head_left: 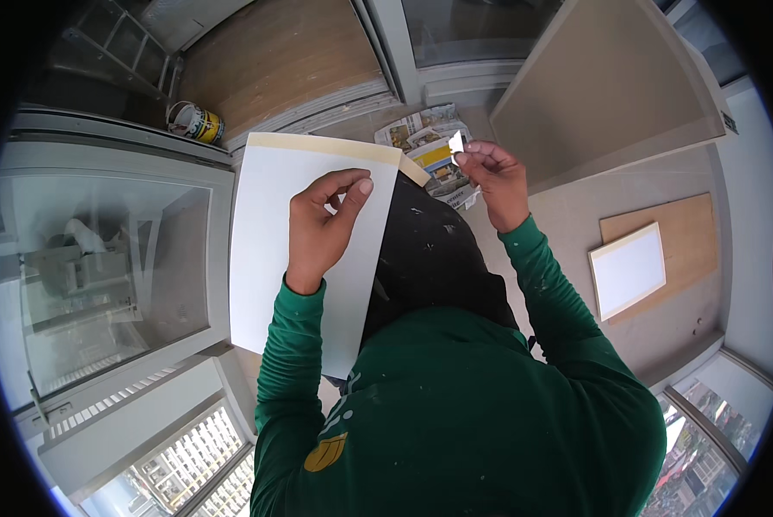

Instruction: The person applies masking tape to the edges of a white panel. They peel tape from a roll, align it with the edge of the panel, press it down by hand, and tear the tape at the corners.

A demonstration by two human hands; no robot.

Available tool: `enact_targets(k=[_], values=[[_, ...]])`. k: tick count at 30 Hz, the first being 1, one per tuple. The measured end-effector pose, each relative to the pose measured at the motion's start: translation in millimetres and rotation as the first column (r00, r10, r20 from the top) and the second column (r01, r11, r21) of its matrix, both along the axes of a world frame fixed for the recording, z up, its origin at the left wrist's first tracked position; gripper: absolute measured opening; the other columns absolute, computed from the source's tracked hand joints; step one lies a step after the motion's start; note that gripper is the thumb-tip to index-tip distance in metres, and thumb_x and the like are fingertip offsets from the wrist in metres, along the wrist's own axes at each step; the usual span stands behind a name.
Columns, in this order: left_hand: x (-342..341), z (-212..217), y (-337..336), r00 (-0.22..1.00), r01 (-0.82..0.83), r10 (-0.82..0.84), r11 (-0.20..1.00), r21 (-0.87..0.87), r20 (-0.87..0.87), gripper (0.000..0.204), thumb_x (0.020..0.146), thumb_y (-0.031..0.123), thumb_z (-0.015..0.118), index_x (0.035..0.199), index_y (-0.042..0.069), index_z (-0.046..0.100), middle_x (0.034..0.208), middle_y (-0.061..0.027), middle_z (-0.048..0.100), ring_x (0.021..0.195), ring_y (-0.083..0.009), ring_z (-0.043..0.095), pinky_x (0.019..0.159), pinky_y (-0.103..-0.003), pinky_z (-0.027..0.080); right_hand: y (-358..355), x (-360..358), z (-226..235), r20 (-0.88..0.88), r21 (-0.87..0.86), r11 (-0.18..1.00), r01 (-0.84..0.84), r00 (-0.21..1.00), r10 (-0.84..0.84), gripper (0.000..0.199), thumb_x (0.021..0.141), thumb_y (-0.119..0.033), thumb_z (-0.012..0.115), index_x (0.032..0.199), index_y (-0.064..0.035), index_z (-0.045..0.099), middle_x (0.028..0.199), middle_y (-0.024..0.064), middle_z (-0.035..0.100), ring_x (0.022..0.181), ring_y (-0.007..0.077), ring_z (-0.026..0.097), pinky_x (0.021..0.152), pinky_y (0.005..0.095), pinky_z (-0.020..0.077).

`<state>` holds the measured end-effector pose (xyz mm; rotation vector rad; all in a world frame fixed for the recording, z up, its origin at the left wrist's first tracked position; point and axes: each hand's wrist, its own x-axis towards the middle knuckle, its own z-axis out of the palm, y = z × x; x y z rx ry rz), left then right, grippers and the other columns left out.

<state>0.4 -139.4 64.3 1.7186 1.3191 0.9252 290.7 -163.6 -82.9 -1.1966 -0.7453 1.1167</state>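
A large white panel (pixel 270 250) lies over my left thigh, with a tan strip (pixel 317 148) along its far edge. Above the panel is my left hand (pixel 324 220), its fingers curled and thumb drawn close to the forefinger. Whether anything thin sits in that pinch is hidden. My right hand (pixel 498 181) is raised to the right of the panel's far corner. Between its thumb and fingers it pinches a small, bright white flat piece (pixel 455 146), whose kind I cannot make out. Below that hand, newspaper sheets (pixel 447 185) cover part of the floor.
A paint bucket (pixel 199 123) stands at the far left by a door sill. At right, a big beige panel (pixel 610 95) leans up. A smaller white panel (pixel 629 269) rests on a brown board (pixel 692 233) on the floor. A glazed door (pixel 119 267) is at left.
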Motion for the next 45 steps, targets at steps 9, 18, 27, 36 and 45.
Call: enact_targets(k=[9,18,27,36,45], values=[[24,-6,-23,0.950,0.125,-0.049,0.965,-0.231,0.310,0.028,0.099,0.019,0.079,0.111,-0.005,0.077,0.089,-0.0056,0.076,0.077,-0.0081,0.064,0.071,-0.024,0.050,-34,-76,103,-0.168,0.153,0.950,-0.272,0.940,0.296,0.020,0.096,-0.003,0.079,0.115,-0.0011,0.071,0.100,0.0072,0.078,0.085,0.0091,0.070,0.073,0.0235,0.0539],[1,6,2,0.999,0.034,-0.033,0.988,-0.150,0.015,0.023,0.101,0.016,0.075,0.103,-0.007,0.077,0.079,-0.0034,0.072,0.072,-0.0073,0.061,0.068,-0.023,0.049,-11,-56,20,0.139,0.146,0.981,-0.126,0.985,0.106,0.041,0.093,-0.007,0.082,0.130,-0.0016,0.066,0.121,0.0081,0.071,0.102,0.0136,0.068,0.088,0.0298,0.0569],[35,-13,52,0.946,0.061,-0.093,0.992,-0.111,-0.312,0.033,0.095,0.026,0.078,0.099,-0.006,0.078,0.078,-0.0099,0.074,0.070,-0.0144,0.065,0.069,-0.030,0.052,8,-34,-14,0.351,-0.073,0.927,-0.368,0.860,0.369,0.058,0.095,-0.033,0.081,0.143,-0.0064,0.061,0.142,0.0107,0.063,0.120,0.0243,0.064,0.099,0.0370,0.0524],[46,-14,59,0.877,0.154,-0.189,0.981,-0.114,-0.441,0.029,0.091,0.027,0.078,0.093,-0.001,0.080,0.079,-0.0155,0.077,0.070,-0.0269,0.073,0.071,-0.036,0.057,22,-34,-18,0.387,0.003,0.917,-0.400,0.846,0.368,0.042,0.100,-0.031,0.077,0.130,-0.0021,0.070,0.138,0.0124,0.067,0.128,0.0262,0.061,0.110,0.0365,0.0455],[52,-14,60,0.862,0.160,-0.197,0.980,-0.119,-0.466,0.029,0.090,0.029,0.078,0.090,0.000,0.081,0.077,-0.0147,0.076,0.070,-0.0275,0.073,0.071,-0.037,0.057,29,-32,-23,0.354,0.099,0.900,-0.424,0.860,0.367,0.031,0.101,-0.024,0.076,0.122,-0.0016,0.074,0.127,0.0075,0.071,0.115,0.0184,0.065,0.103,0.0328,0.0492]])
